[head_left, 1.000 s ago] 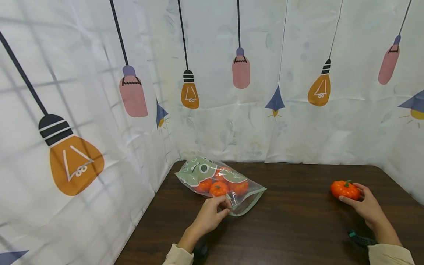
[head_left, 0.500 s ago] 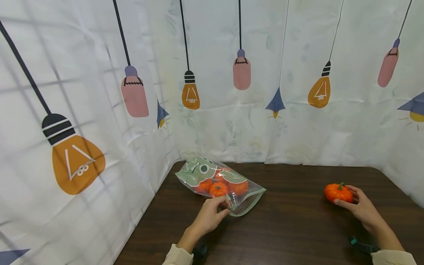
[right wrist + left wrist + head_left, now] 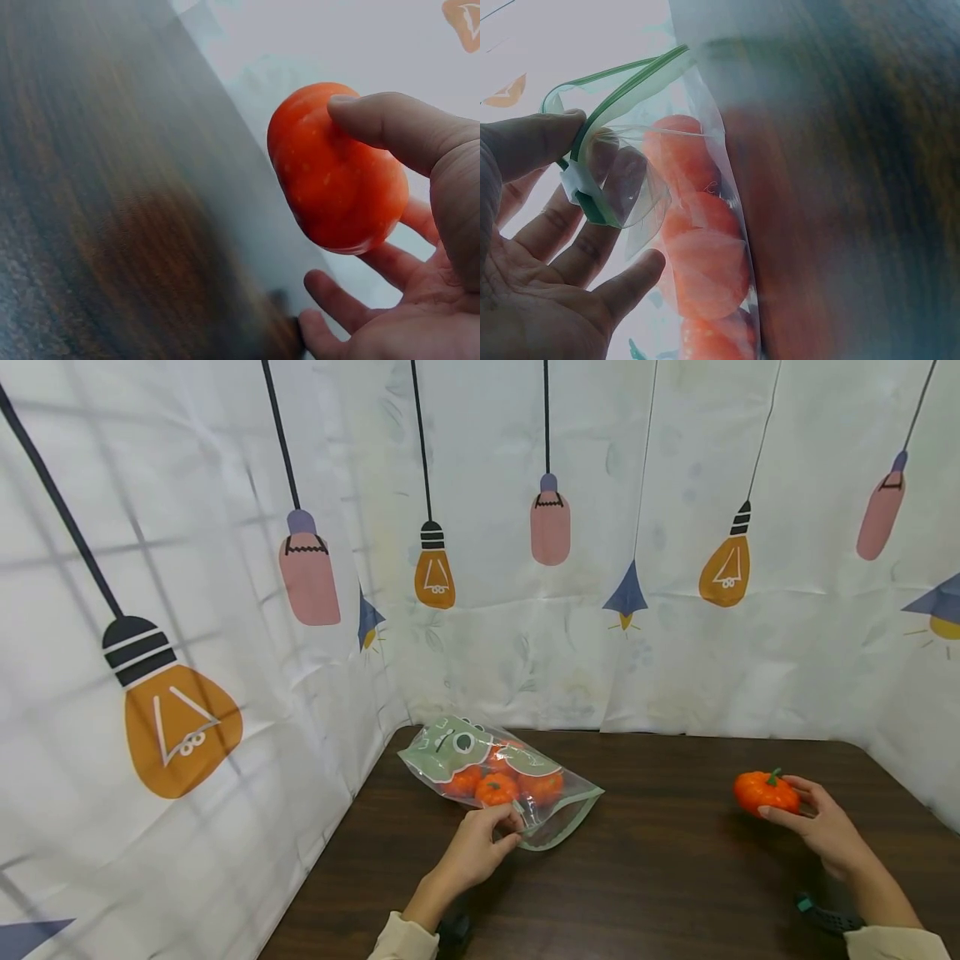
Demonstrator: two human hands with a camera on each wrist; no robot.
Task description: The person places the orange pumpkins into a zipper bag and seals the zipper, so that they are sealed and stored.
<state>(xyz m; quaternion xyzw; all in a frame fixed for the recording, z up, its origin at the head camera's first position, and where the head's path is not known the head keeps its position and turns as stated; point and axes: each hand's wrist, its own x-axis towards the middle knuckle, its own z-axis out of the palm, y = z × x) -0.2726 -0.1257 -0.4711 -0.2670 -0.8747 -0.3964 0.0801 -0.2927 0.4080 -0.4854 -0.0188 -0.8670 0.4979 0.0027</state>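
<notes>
My right hand grips a small orange pumpkin with a green stem, thumb on the near side and fingers behind. In the right wrist view the pumpkin shows smooth and ribbed, held above the tabletop. A clear zip bag with a green cartoon face lies at the left of the table, several orange pumpkins inside. My left hand pinches the bag's edge. Seen from the left wrist, the green-trimmed mouth of the bag gapes, and a white slider sits by my thumb.
The dark wooden table stretches between both hands. A white curtain printed with hanging lamps rises along its back and left sides. Dark straps are on my wrists, below cream sleeves.
My right hand has moved slightly left with the pumpkin, mostly in the first half second. The left hand and the bag stay in place. The head view has tilted a little.
</notes>
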